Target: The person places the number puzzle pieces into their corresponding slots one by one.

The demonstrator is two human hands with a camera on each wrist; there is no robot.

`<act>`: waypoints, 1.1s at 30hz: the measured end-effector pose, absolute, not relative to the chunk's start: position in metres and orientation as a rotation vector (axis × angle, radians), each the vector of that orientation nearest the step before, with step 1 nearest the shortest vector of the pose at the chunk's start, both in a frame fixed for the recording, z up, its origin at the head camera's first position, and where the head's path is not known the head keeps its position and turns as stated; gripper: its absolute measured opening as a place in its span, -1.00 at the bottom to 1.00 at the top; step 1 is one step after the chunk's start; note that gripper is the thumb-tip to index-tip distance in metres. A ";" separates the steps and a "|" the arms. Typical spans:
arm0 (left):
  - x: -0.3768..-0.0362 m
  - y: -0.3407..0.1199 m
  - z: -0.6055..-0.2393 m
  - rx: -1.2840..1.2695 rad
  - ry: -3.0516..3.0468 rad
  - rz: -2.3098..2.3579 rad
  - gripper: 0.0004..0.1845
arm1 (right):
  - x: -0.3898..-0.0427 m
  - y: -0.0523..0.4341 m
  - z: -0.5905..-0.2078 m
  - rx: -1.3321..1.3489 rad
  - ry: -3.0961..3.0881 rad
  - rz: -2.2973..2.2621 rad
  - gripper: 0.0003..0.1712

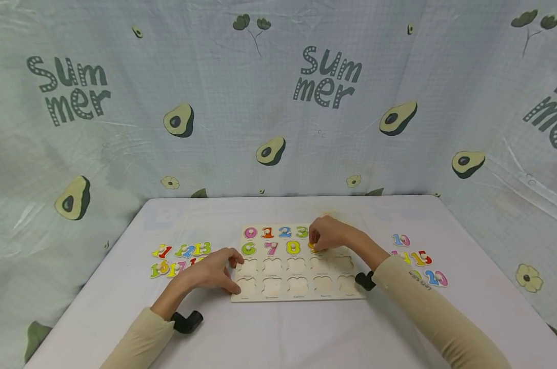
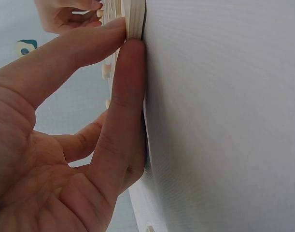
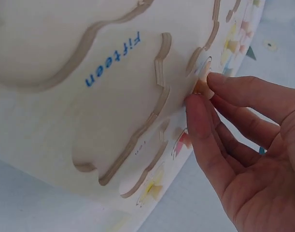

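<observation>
A pale wooden number puzzle board (image 1: 278, 297) lies on the white table. My left hand (image 1: 216, 269) holds its left edge, thumb near the front corner; in the left wrist view the fingertips (image 2: 130, 55) rest against the board's side. With thumb and fingers, my right hand (image 1: 326, 233) pinches the small wooden knob (image 3: 201, 88) of a yellow number piece (image 1: 313, 248), just right of the green-yellow 8 (image 1: 293, 247) in the second row. Pieces 0 to 3 and 6 to 8 sit in their slots. The hand hides the top row's right end.
Left of the board lie several loose two-digit pieces, among them 11 (image 1: 162, 250) and 13 (image 1: 202, 248), partly behind my left hand. To the right are more, including 10 (image 1: 401, 240), 15 (image 1: 421, 257) and 20 (image 1: 436, 278), some under my forearm. A printed curtain (image 1: 214, 77) hangs behind.
</observation>
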State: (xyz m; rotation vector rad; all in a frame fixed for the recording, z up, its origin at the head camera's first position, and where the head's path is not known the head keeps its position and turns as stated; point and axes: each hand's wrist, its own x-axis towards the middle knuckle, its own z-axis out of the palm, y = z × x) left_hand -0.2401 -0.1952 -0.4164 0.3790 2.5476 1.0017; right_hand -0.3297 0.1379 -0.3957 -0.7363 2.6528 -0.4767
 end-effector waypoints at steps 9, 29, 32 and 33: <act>-0.239 -0.194 -0.416 0.384 2.549 0.994 -0.37 | -0.326 0.149 -0.385 -0.794 2.663 -0.473 -0.76; -0.237 -0.194 -0.415 0.394 2.570 0.973 -0.37 | -0.331 0.231 -0.362 -0.743 2.770 -0.674 -0.82; -0.238 -0.194 -0.415 0.408 2.567 0.971 -0.37 | -0.331 0.246 -0.361 -0.695 2.780 -0.689 -0.80; -0.238 -0.194 -0.414 0.413 2.564 0.972 -0.37 | -0.331 0.251 -0.361 -0.682 2.784 -0.694 -0.79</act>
